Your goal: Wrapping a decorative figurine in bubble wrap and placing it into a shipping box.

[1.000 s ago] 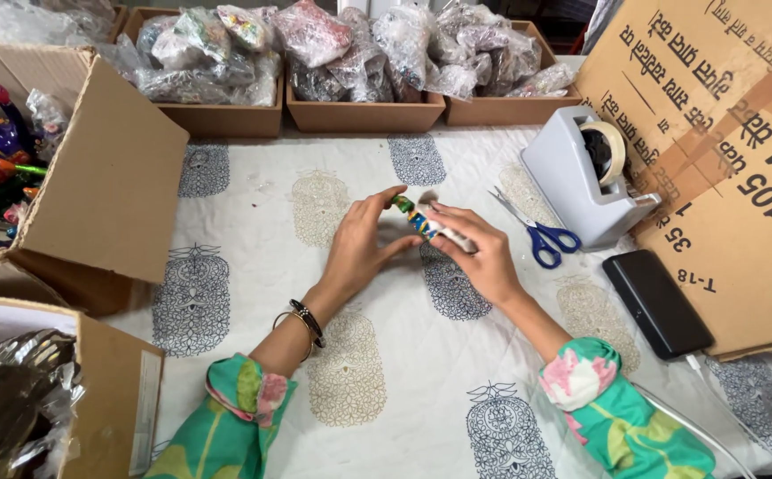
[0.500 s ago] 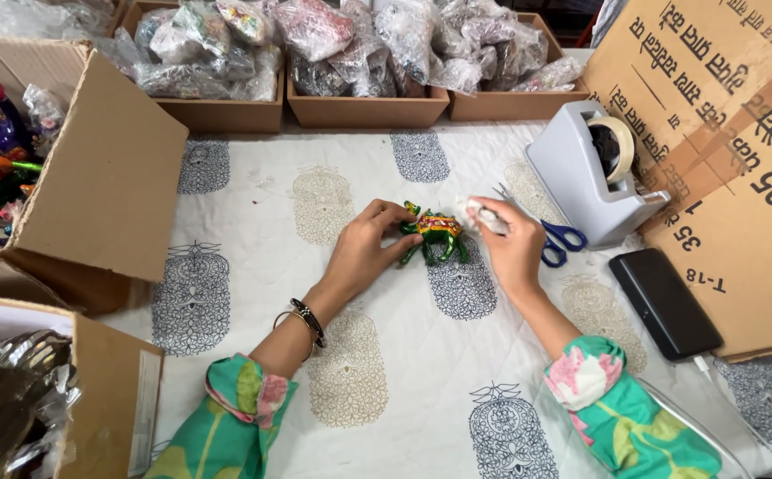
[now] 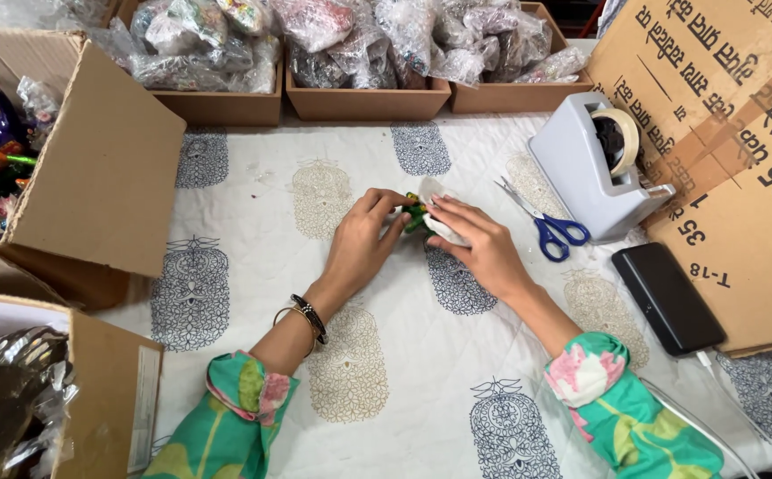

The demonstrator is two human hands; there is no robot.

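Left hand (image 3: 361, 247): fingers curled, pinching the small green toy (image 3: 416, 215), left of the scissors (image 3: 545, 222).
Right hand (image 3: 481, 244): now flattened, pressing white wrap (image 3: 443, 226) over it.
Change: toy, previously exposed, mostly covered; wrapping apparently under way.

Work table (image 3: 253, 177): covered by a white cloth block-printed with grey and tan motifs, evenly lit. Far edge: three shallow cardboard trays (image 3: 364, 102) of plastic-wrapped goods. Left: open cardboard boxes (image 3: 93, 177). Right: flattened printed carton (image 3: 732, 133), grey tape dispenser (image 3: 594, 168), blue-handled scissors (image 3: 550, 226), black phone (image 3: 667, 297).
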